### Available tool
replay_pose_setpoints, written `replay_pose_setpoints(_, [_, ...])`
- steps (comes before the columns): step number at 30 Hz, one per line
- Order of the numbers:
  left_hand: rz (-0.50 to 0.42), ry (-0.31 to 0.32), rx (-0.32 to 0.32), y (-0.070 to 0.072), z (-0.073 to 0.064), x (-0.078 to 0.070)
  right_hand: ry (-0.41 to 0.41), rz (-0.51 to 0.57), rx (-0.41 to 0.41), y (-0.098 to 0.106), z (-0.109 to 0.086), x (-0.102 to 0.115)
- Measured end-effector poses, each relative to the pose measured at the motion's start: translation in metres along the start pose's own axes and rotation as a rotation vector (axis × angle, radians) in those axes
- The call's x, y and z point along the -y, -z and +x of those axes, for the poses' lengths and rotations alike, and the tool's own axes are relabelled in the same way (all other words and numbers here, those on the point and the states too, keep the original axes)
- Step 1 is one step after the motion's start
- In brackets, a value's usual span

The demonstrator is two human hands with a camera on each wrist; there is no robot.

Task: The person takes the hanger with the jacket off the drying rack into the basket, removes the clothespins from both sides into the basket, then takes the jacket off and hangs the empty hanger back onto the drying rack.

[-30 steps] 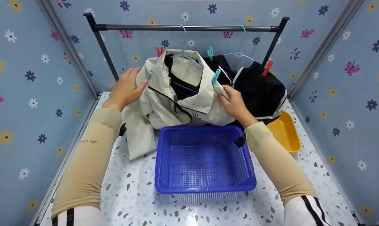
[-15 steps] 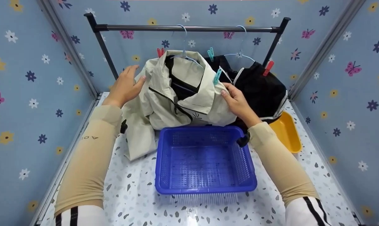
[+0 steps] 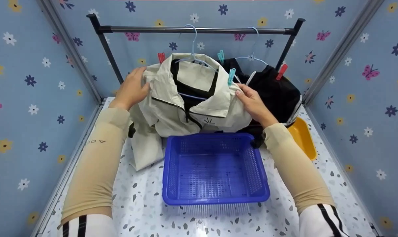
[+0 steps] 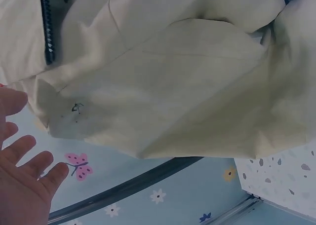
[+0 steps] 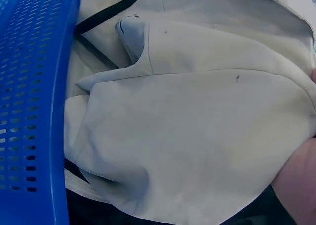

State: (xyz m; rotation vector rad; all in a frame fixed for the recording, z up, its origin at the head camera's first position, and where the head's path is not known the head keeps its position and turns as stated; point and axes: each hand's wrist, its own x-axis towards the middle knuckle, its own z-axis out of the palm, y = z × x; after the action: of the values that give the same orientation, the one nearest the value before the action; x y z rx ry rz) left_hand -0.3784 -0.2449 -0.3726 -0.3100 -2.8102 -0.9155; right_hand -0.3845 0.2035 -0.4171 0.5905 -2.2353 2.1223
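Observation:
A pale beige zip jacket (image 3: 172, 112) hangs on a light blue hanger (image 3: 193, 46), its collar spread around the black lining. My left hand (image 3: 130, 87) is at the jacket's shoulder on the left; in the left wrist view its fingers (image 4: 42, 163) are spread, with no cloth between them. My right hand (image 3: 254, 101) pinches the opposite shoulder between thumb and fingers, just below a teal clothespin (image 3: 231, 77). A red clothespin (image 3: 161, 58) is on the left shoulder. One sleeve (image 3: 146, 149) drapes onto the speckled surface.
A blue perforated basket (image 3: 215, 200) stands in front of the jacket. Behind my right hand, a black garment (image 3: 274, 92) with clothespins hangs from the same black rail (image 3: 218, 30). A yellow tray (image 3: 303, 138) lies at the right. Patterned walls enclose three sides.
The jacket's shoulders have spread apart: the red clothespin shifted left, the teal one right and slightly up. My right hand moved right with the cloth. The collar gapes wider, showing the hanger's lower bar.

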Motion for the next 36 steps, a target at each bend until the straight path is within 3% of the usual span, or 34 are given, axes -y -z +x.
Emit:
replay_pose_setpoints(8, [0.032,-0.017,0.105,0.007,0.007,0.004,-0.057,0.09,-0.01,0.008,0.003,0.008])
replay_pose_setpoints(12, [0.059,-0.023,0.119,0.006,0.01,0.003,-0.078,0.114,-0.012,0.01,0.004,0.013])
replay_pose_setpoints(17, [0.07,-0.009,0.082,0.004,0.01,0.001,-0.104,0.139,0.001,0.013,0.008,0.013])
replay_pose_setpoints(23, [0.103,-0.042,0.03,0.0,0.009,0.002,-0.108,0.145,0.005,0.015,0.009,0.014])
replay_pose_setpoints(30, [0.155,-0.121,-0.075,0.002,0.006,0.002,0.007,0.073,-0.074,0.01,0.011,0.018])
replay_pose_setpoints(36, [0.175,-0.139,-0.106,0.008,0.011,-0.004,0.075,-0.046,-0.169,0.006,0.018,0.025])
